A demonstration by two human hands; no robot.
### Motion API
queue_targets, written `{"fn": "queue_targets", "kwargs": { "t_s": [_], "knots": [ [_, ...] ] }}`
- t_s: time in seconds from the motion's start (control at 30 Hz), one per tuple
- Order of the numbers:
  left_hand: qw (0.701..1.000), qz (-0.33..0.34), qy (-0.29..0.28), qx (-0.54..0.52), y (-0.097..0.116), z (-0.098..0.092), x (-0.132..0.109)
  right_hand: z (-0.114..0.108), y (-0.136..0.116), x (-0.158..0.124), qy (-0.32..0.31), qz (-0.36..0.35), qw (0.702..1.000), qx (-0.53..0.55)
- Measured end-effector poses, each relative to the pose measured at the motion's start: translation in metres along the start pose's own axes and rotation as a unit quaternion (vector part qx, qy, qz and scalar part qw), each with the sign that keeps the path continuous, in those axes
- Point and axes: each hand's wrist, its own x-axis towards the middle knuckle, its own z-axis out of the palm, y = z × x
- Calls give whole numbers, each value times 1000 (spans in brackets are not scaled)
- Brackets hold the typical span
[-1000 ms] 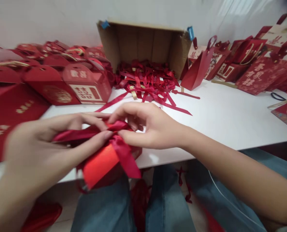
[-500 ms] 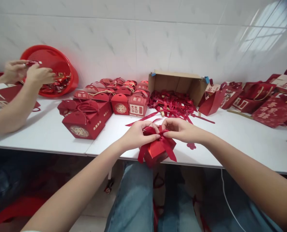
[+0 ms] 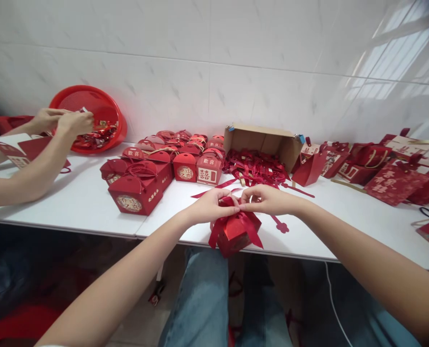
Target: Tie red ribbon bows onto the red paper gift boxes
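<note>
A small red box [image 3: 232, 237] with a red ribbon [image 3: 251, 228] on top sits at the front edge of the white table. My left hand [image 3: 211, 206] pinches the ribbon from the left, above the box. From the right, my right hand [image 3: 265, 198] pinches the same ribbon, its fingertips touching those of my left hand. Two ribbon tails hang down over the box's sides. The knot itself is mostly hidden by my fingers.
Finished-looking red boxes [image 3: 135, 193] stand to the left. Behind my hands lies an open cardboard box [image 3: 261, 140] of ribbons. Red gift bags [image 3: 398, 182] line the right. At far left, another person's hands [image 3: 71, 123] work by a red basket [image 3: 122, 126].
The view has shifted, so the table things sit lower in it. My hands have drawn together at the ribbon. The other person's hands have moved closer together.
</note>
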Motion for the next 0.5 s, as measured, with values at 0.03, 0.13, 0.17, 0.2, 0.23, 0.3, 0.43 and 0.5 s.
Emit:
{"fn": "queue_targets", "kwargs": {
  "t_s": [0.03,0.13,0.17,0.2,0.23,0.3,0.43,0.5],
  "knots": [
    [1000,2,-2,2,0,0,0,-1,0,0,7,-8,1000,-6],
    [1000,11,0,20,1,1,-1,-1,1,1,35,-22,999,1],
    [1000,14,5,27,1,1,-1,0,2,1,43,-22,999,13],
    [999,15,11,31,1,2,-1,0,3,1,48,-21,998,24],
    [999,15,17,33,1,3,-1,1,5,1,48,-19,998,35],
    [999,9,29,31,2,5,0,4,9,1,24,-16,998,52],
    [998,-9,53,26,5,8,0,8,20,0,-38,-22,994,99],
    [998,-13,58,17,7,8,0,10,25,-1,-38,-28,990,135]
  ]
}}
